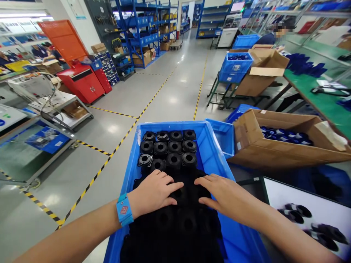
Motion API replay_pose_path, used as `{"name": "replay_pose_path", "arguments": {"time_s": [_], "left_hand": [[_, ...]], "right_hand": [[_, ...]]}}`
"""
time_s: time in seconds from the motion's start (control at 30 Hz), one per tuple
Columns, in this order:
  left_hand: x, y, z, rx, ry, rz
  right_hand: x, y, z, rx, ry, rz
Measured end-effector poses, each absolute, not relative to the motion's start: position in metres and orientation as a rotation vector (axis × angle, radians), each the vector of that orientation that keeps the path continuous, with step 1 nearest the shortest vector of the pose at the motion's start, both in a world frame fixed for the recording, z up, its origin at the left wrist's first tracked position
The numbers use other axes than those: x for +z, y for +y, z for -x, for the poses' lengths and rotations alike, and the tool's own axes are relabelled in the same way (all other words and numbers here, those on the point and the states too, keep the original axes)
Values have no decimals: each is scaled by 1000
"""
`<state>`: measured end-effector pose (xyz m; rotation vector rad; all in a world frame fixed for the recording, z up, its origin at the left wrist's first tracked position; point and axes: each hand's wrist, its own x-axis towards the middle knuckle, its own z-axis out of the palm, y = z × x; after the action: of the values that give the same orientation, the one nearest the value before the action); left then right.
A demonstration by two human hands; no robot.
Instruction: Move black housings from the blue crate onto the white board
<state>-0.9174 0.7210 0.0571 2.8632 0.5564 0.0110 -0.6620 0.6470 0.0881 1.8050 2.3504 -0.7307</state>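
Note:
A blue plastic crate [223,160] holds rows of round black parts [174,159] with holes through their centres. My left hand [153,191] reaches over the left side of these parts, a blue wrist strap [124,209] round its wrist. Its thumb and index finger are apart and point inward. From the right, my right hand [223,191] lies over the same rows, thumb and fingers apart. Both hands seem to touch the dark parts, and neither is visibly closed round one. Detail in the nearest rows is lost in shadow.
An open carton [274,149] with blue-and-white pieces stands to the right. Below it, a white surface [285,193] bears several black parts. A person [265,38] sits by a green table [312,91]. A metal cart [35,146] and red cabinet [87,86] stand left.

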Motion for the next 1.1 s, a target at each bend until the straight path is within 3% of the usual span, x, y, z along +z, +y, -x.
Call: {"name": "replay_pose_path", "arguments": {"time_s": [0.2, 0.77, 0.97, 1.1], "left_hand": [[49, 725, 909, -2, 722, -2881], [63, 736, 898, -63, 573, -2810], [79, 721, 910, 166, 651, -2770], [84, 681, 901, 237, 219, -2871]], "right_hand": [[74, 659, 665, -587, 2340, -1849], [69, 660, 679, -312, 2406, -1784], [75, 664, 677, -637, 2454, -1852], [80, 659, 670, -827, 2481, -1898]]}}
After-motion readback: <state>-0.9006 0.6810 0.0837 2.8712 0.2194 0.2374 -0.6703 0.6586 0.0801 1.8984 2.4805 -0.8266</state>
